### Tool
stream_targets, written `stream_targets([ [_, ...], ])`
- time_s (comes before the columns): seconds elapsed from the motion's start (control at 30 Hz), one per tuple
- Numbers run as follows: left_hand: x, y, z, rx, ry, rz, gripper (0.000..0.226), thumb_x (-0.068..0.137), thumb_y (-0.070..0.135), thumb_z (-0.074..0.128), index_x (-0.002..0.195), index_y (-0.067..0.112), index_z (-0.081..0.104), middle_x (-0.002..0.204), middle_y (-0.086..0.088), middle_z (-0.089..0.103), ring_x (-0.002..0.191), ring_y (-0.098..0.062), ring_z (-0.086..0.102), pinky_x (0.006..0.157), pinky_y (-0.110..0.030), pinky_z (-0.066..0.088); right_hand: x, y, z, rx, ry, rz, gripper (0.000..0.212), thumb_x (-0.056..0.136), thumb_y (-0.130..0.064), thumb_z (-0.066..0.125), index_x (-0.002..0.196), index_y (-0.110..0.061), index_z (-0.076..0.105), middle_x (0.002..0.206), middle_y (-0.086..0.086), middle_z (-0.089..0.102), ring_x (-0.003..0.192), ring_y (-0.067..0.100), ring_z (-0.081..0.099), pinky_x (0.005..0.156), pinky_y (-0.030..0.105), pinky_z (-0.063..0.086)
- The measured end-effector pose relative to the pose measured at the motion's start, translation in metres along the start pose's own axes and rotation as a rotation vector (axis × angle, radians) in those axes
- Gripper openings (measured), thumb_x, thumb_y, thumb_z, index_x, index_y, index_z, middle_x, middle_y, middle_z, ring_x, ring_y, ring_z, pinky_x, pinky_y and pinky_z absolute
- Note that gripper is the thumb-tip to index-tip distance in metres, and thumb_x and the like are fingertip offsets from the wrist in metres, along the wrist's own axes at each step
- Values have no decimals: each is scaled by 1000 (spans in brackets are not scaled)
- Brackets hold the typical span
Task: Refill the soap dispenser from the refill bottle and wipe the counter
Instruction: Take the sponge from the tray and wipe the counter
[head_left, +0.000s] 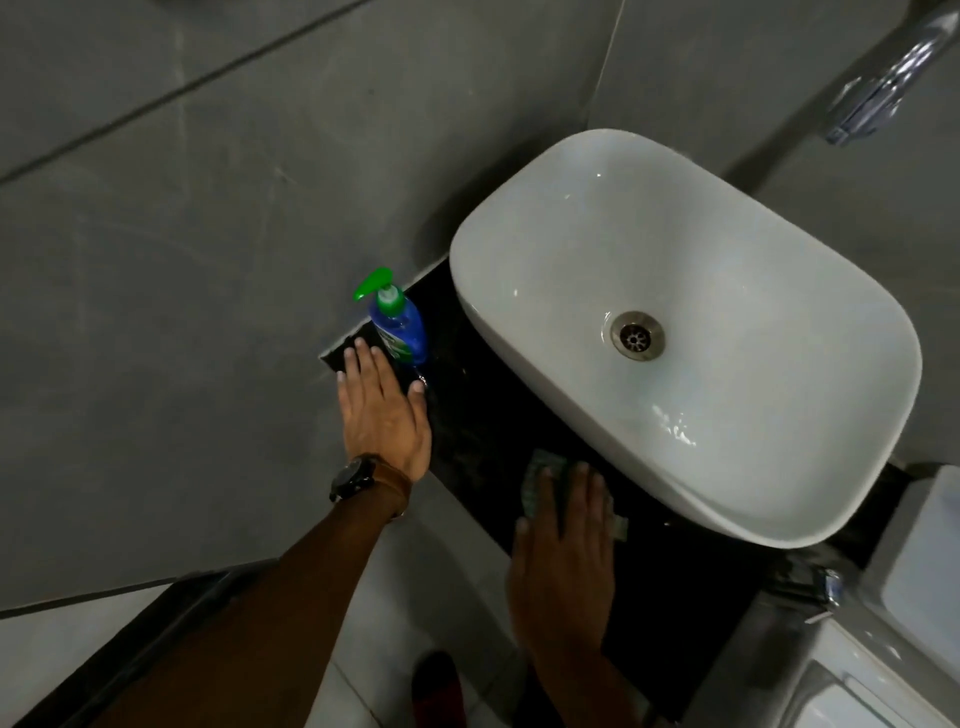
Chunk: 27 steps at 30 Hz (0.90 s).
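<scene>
Dispenser beside the left hand, cloth under the right

Dispenser (397, 325), a blue bottle with a green pump, stands upright at the far left end of the black counter (467, 441), close to the grey wall (182, 208) and left of the white basin (691, 332). The left hand (382, 405) lies flat on the counter just in front of it, fingers straight and spread, holding nothing; the fingertips reach the base of the bottle on its left side, and the thumb sits just below the bottle's foot. Whether skin touches plastic cannot be told. A watch (353, 475) with a brown strap is on that wrist.

The right hand (563, 551) is well apart from the dispenser, near the front edge of the counter beside the basin's near rim. Its fingers are straight and press down on a pale, patterned cloth (537, 480), which shows past the fingertips and at the right side of the hand.

A chrome tap (878, 88) juts from the wall at upper right.
</scene>
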<state>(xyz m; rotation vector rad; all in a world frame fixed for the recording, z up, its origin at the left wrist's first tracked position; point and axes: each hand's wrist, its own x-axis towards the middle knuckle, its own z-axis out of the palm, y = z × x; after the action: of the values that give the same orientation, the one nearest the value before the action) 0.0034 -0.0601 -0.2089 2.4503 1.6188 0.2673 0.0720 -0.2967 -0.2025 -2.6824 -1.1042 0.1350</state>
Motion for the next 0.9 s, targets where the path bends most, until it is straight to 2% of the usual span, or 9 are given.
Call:
stream_targets([
  [0.2,-1,-1,-1,-30,4,10,68,103,42,15,156,-1,10,166,-17,5,154,-30,0,125,-46,2,79,-80,1,92,-67,-153,62,101,-41,38,158,-20,31,170,15,20,158,32,15,127,49,18],
  [0.33,-1,2,-6,-64,14,20,77,97,48,9,155,-3,10,165,-19,6,153,-32,1,125,-46,1,123,-108,-4,114,-93,-180,63,101,-44,24,158,-19,31,168,15,23,155,33,19,127,49,14],
  [0.43,-2,4,-7,-59,15,24,73,99,44,12,155,-4,11,165,-20,6,153,-33,2,125,-47,2,124,-103,-3,92,-107,-232,60,103,-39,34,159,-18,29,169,15,21,156,32,17,128,49,14],
  [0.57,-4,6,-7,-37,15,12,67,103,38,19,155,-4,12,165,-20,7,153,-33,4,124,-48,3,79,-70,-4,82,-110,-290,60,101,-36,36,159,-20,30,171,14,18,159,31,13,128,49,16],
  [0.7,-4,6,-8,-15,-1,1,67,103,40,18,155,-2,11,165,-19,6,153,-33,3,124,-48,5,0,7,-15,13,-94,-224,63,98,-38,46,158,-23,33,170,13,20,159,30,13,127,49,21],
  [0.8,-4,7,-7,-1,1,3,66,104,39,19,155,-1,11,165,-18,6,153,-32,3,125,-48,6,-36,80,-33,-21,-34,-102,58,101,-37,41,156,-18,41,169,16,22,158,33,17,126,49,24],
  [0.9,-4,6,-7,-4,0,3,65,105,38,22,155,-1,11,165,-18,6,153,-33,4,125,-49,7,-30,126,-50,-72,-5,-13,56,102,-34,39,152,-11,46,158,23,37,148,43,33,121,53,32],
])
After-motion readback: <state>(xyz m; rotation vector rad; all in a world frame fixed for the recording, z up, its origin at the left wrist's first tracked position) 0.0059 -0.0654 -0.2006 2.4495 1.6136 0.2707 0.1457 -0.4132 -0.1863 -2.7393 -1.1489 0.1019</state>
